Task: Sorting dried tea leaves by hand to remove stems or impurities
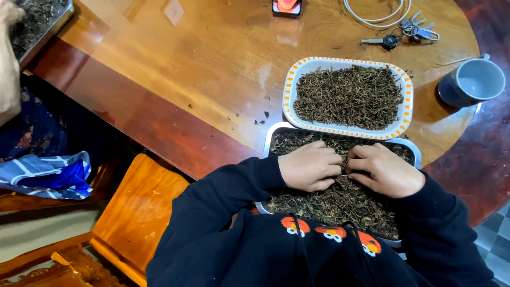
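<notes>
A metal tray (275, 131) full of dark dried leaves and stems (329, 204) sits at the near table edge. My left hand (309, 166) and my right hand (385, 170) rest on the leaves, knuckles up, fingers curled and pinching into the pile where the two hands meet. Both arms wear black sleeves. Just beyond lies a white dish with an orange rim (290, 87) holding sorted dried stems (348, 96).
A grey mug (474, 81) stands at the right table edge. Keys (409, 31) and a white cable (375, 13) lie at the back, a phone (287, 6) beside them. Another person's arm (8, 69) and tray (37, 24) are far left. A wooden chair (139, 212) stands below.
</notes>
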